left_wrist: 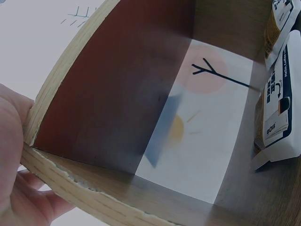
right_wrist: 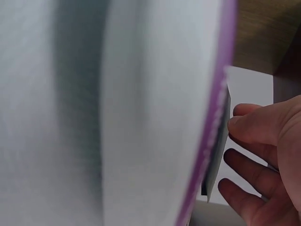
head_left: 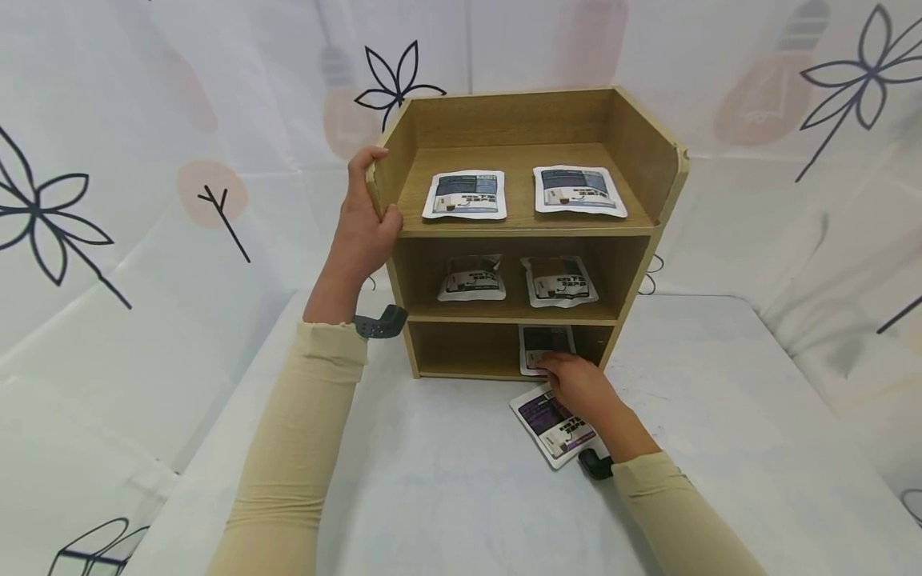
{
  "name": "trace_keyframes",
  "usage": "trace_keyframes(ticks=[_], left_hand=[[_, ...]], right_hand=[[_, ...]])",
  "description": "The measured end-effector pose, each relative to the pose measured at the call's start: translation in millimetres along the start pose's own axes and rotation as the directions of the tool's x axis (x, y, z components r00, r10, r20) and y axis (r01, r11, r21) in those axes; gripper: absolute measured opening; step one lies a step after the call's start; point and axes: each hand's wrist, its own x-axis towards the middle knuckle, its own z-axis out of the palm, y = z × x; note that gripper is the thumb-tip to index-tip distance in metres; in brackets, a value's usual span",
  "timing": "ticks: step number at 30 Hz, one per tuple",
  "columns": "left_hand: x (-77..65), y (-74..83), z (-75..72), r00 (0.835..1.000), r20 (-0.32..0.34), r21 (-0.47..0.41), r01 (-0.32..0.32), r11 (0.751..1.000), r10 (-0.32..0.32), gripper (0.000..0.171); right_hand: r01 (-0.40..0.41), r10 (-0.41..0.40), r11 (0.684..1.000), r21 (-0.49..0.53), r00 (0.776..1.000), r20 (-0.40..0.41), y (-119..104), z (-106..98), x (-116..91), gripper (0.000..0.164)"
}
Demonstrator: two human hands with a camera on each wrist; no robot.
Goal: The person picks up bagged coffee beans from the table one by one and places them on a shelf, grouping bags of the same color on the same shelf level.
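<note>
A small wooden shelf [head_left: 522, 232] with three levels stands upright. My left hand [head_left: 366, 232] grips its left side panel near the top, thumb on the front edge; the left wrist view shows the fingers round the panel [left_wrist: 80, 183]. At the bottom level, my right hand [head_left: 579, 386] pinches the near edge of a dark-labelled coffee pouch [head_left: 543, 340], which lies partly inside the compartment. A purple-labelled coffee pouch [head_left: 551, 424] lies on the table below that hand, partly hidden by it. In the right wrist view, a blurred purple-edged pouch [right_wrist: 155, 113] hides much of the scene.
Two blue-labelled pouches, a left one [head_left: 466, 194] and a right one [head_left: 579, 190], lie on the top level. On the middle level sit two brown-labelled pouches, one left [head_left: 472, 278] and one right [head_left: 559, 282]. The white table [head_left: 432, 480] meets a patterned cloth [head_left: 238, 96] behind.
</note>
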Motion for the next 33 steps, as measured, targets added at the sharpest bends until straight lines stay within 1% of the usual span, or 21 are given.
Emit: trace_keyframes(ticks=[9, 16, 20, 26, 33], left_hand=[[-0.5, 0.1, 0.0, 1.0, -0.002, 0.002, -0.002, 1.0, 0.002, 0.065], [-0.3, -0.1, 0.3, 1.0, -0.001, 0.009, 0.004, 1.0, -0.004, 0.065], [0.1, 1.0, 0.6, 1.0, 0.005, 0.015, 0.014, 1.0, -0.014, 0.066], [0.3, 1.9, 0.7, 1.0, 0.008, 0.016, 0.016, 1.0, -0.016, 0.065], [-0.2, 1.1, 0.9, 1.0, 0.002, 0.02, 0.018, 1.0, -0.018, 0.065]], right_hand=[[-0.017, 0.016, 1.0, 0.008, 1.0, 0.013, 0, -1, -2, 0.029], [0.012, -0.012, 1.0, -0.008, 1.0, 0.008, 1, -1, -5, 0.027], [0.021, -0.021, 1.0, -0.003, 1.0, 0.012, 0, -3, -8, 0.029], [0.028, -0.028, 1.0, 0.001, 0.999, 0.031, -3, -9, -11, 0.032], [0.058, -0.058, 0.998, -0.004, 0.998, 0.035, -8, -17, -15, 0.035]])
